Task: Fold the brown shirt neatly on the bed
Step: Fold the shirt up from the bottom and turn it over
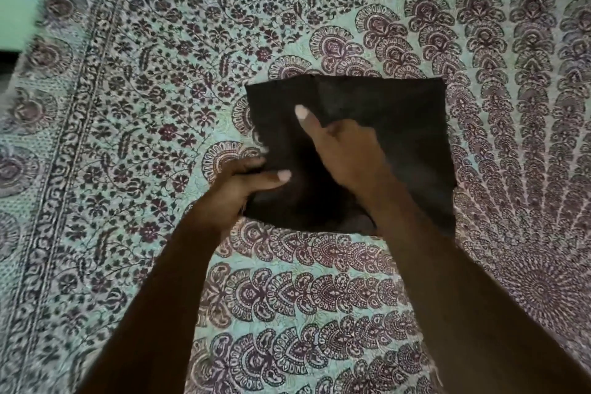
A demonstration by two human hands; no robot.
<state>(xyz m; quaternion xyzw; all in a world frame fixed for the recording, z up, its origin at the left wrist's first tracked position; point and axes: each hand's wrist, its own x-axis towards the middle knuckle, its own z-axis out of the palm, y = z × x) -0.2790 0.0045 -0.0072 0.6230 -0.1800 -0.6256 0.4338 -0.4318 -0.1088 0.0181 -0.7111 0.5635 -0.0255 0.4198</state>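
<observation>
The brown shirt [399,125] lies as a dark, roughly square folded bundle on the patterned bed sheet [160,105], right of centre. My left hand [236,185] grips the shirt's left edge, thumb lying on top and fingers curled under the cloth. My right hand [345,150] sits on the middle of the shirt with its thumb stretched up and to the left over the fabric. Its other fingers are hidden under a layer of the cloth, so it pinches that layer. Both forearms reach in from the bottom of the view.
The mint and maroon floral sheet covers the whole bed around the shirt. A plain light green object [19,9] shows blurred at the far left top corner, with a dark gap below it at the bed's edge.
</observation>
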